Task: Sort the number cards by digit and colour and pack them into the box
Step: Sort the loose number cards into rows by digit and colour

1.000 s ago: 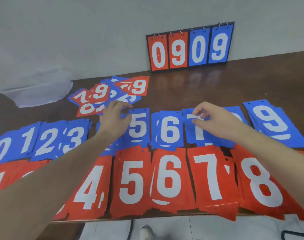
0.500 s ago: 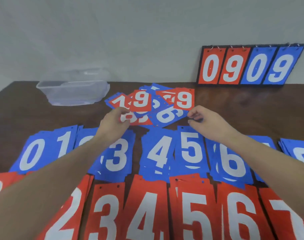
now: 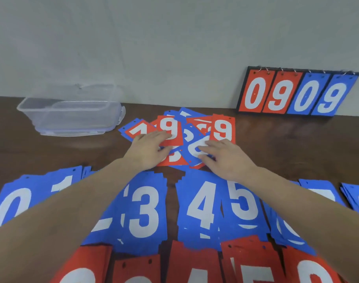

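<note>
Mostly sorted: blue piles (image 3: 146, 209) and red piles (image 3: 195, 264) line the surface, yet a mixed heap (image 3: 180, 135) remains and the box (image 3: 72, 113) holds nothing. Left hand (image 3: 148, 149) and right hand (image 3: 225, 158) lie flat-fingered on the heap, neither grip closed on a card.

A dark brown wooden tabletop (image 3: 276, 144) (faintly glossy) stretches beyond the hands and meets a plain pale grey-green wall (image 3: 154, 48), evenly lit, without hard shadows.

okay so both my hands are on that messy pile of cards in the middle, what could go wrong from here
1. The unsorted pile overlaps at odd angles, so the left hand or right hand may drag several cards at once.
2. Both forearms pass over the sorted blue stacks; pulling back low could scatter them.
3. Tilted 9s could be misread as 6s.
</note>
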Motion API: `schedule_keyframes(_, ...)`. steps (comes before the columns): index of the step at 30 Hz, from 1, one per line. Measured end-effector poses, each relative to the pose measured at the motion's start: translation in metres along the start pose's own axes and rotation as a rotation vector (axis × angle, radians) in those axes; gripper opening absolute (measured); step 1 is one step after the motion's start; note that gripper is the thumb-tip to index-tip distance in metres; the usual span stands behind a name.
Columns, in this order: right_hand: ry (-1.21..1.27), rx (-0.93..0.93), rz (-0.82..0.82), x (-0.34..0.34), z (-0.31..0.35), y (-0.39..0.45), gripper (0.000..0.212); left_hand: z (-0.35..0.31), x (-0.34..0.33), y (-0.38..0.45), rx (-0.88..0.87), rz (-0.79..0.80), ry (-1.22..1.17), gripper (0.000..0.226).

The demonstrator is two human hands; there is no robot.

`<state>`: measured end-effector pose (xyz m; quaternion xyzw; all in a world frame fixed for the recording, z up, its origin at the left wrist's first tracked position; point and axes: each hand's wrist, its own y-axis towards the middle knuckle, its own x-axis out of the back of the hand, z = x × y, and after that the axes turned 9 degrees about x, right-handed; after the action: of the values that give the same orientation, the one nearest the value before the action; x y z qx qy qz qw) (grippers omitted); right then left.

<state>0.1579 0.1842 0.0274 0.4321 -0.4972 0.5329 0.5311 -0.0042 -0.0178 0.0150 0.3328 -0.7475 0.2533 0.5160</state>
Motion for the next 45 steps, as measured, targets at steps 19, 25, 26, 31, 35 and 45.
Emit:
schedule_keyframes(19,0.235,-0.116,-0.040,-0.015,0.004,0.033,0.107,0.041,-0.003,0.009,0.056,-0.032,-0.008,0.091)
schedule_keyframes(25,0.278,-0.115,-0.114,-0.012,0.001,0.035,0.094,0.034,0.003,0.004,0.111,-0.056,-0.104,0.077)
schedule_keyframes(26,0.283,-0.114,-0.124,-0.011,0.001,0.035,0.091,0.033,0.005,0.002,0.131,-0.071,-0.149,0.074)
schedule_keyframes(31,0.251,-0.182,-0.215,-0.004,0.001,0.026,0.067,0.030,0.010,-0.007,0.156,-0.146,-0.347,0.066)
schedule_keyframes(35,0.428,-0.306,-0.336,0.007,-0.007,0.016,0.052,0.033,0.013,-0.009,0.164,-0.141,-0.506,0.062)
schedule_keyframes(45,0.830,-0.380,-0.454,0.025,-0.022,-0.029,0.090,-0.006,0.030,-0.021,-0.009,-0.114,-0.560,0.092)
